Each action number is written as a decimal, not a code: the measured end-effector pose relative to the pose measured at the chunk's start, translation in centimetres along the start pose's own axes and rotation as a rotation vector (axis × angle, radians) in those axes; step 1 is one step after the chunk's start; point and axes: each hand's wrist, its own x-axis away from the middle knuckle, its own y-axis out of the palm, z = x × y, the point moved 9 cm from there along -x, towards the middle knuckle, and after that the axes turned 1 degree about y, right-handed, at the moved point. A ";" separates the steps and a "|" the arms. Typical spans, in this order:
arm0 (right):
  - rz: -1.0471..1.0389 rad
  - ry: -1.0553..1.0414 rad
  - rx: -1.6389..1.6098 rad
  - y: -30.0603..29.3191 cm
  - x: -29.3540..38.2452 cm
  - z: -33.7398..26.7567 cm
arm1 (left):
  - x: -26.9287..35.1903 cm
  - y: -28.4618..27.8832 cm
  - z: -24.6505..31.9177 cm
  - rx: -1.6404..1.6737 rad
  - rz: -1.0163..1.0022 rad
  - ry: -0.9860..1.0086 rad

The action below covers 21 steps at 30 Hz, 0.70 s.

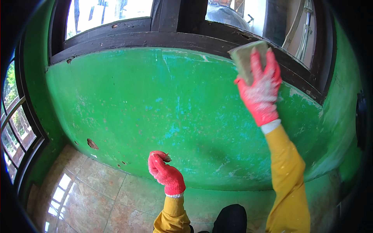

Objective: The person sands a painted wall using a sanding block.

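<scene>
My right hand (259, 91), in a red work glove with whitish dust on its back, is spread over a greenish-brown rectangular scouring sponge or pad (244, 59). The pad lies at the lower edge of the dark wooden window frame (215, 43), where the green painted wall (140, 96) begins. Light blue patches and scratches show through the wall's green paint. Lower down, my left hand (166, 171) wears a matching red glove. Its fingers are curled in, and I see no object in them; a ragged bit shows at a fingertip.
Glass panes (107, 17) fill the window above the wall. Glossy floor tiles (93, 201) run along the wall's foot. At the left is a second window with dark bars (22, 128). A chipped hole (92, 144) marks the lower wall. My dark-clad knee (231, 217) shows below.
</scene>
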 end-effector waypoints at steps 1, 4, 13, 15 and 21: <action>-0.047 -0.115 -0.013 0.5 2.4 -2.6 | -0.1 -0.4 0.0 -0.004 0.004 -0.003; -0.509 -0.255 -0.424 6.1 16.1 -7.7 | 0.7 -0.1 -0.3 0.105 0.039 -0.047; -0.080 -0.171 -0.138 1.1 -1.7 -4.7 | -0.6 -2.7 -0.3 0.078 0.091 -0.093; -0.135 -0.202 -0.133 1.8 0.9 -6.4 | -0.7 -3.6 0.1 0.037 0.160 -0.111; -0.521 -0.960 -0.119 6.4 24.7 -12.5 | -0.6 -3.3 1.4 0.082 0.142 -0.073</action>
